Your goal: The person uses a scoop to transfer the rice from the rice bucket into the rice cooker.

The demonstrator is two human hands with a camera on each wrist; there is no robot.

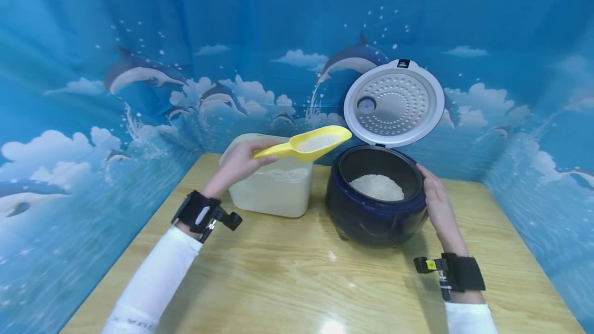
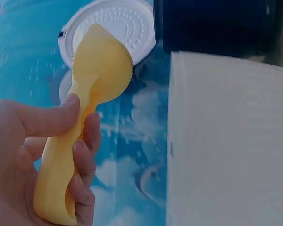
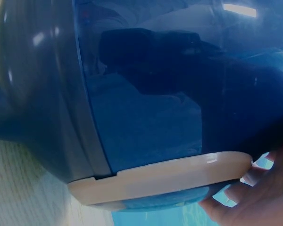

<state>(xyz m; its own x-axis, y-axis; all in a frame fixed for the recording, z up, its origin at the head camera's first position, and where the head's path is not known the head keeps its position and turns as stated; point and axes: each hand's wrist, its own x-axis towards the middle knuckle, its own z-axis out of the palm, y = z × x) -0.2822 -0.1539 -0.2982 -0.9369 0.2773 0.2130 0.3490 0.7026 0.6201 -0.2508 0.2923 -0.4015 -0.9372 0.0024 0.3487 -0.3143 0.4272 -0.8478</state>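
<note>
A yellow scoop (image 1: 320,143) carrying white rice is gripped by its handle in my left hand (image 1: 243,161), raised over the white plastic bin (image 1: 271,197). Its tip points right, toward the rice cooker. In the left wrist view, thumb and fingers wrap the handle of the scoop (image 2: 101,70), seen from beneath. The dark blue rice cooker (image 1: 371,226) stands to the right of the bin with a heap of rice (image 1: 378,187) in its pot. My right hand (image 1: 438,202) rests against the cooker's right side, fingers at the rim; the right wrist view shows them beside the cooker's pale band (image 3: 165,179).
The cooker's round lid (image 1: 394,104) stands upright behind the pot, its silver inner side facing me. Under everything lies a light wooden table (image 1: 287,272). Blue curtains (image 1: 260,30) with dolphins and clouds enclose the back and both sides.
</note>
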